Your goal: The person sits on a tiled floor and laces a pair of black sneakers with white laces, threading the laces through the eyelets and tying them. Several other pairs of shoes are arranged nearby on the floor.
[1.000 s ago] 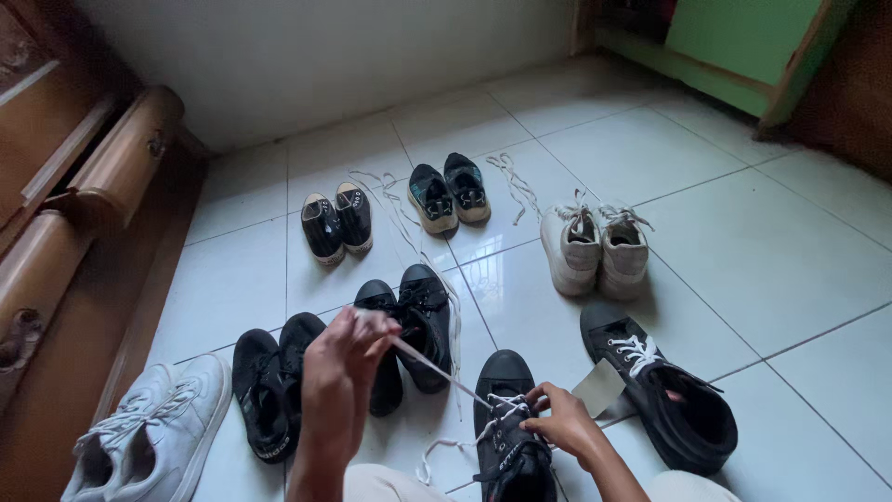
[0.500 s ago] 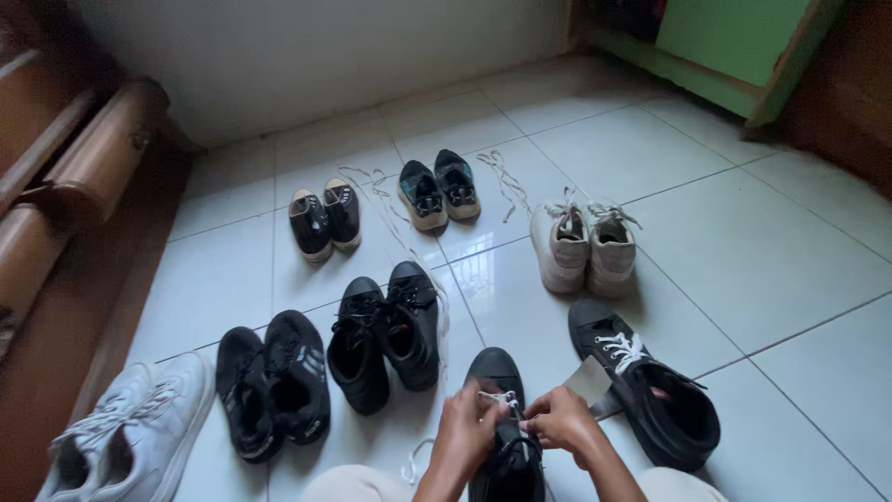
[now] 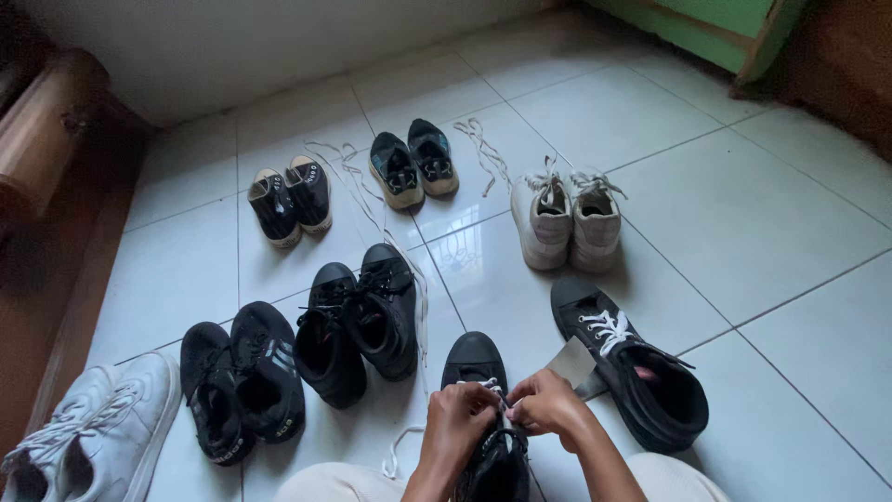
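A black sneaker (image 3: 476, 361) with a white lace stands on the tiled floor right in front of me, toe pointing away. My left hand (image 3: 459, 420) and my right hand (image 3: 548, 405) meet over its lacing, each pinching the white lace (image 3: 490, 385) near the eyelets. Part of the lace trails loose on the tile (image 3: 401, 446) to the left. Its partner, a black high-top with white laces (image 3: 632, 370), lies just to the right.
Pairs of shoes sit in rows: two black pairs (image 3: 243, 379) (image 3: 362, 321) at left, white sneakers (image 3: 88, 429) at far left, two small dark pairs (image 3: 290, 197) (image 3: 413, 162), a beige pair (image 3: 567, 219). Loose laces (image 3: 483, 153) lie on the tiles. Wooden furniture (image 3: 46, 139) at left.
My left hand, raised and pulling the lace taut a second ago, has come down to meet the right hand over the shoe. The view has tilted down slightly.
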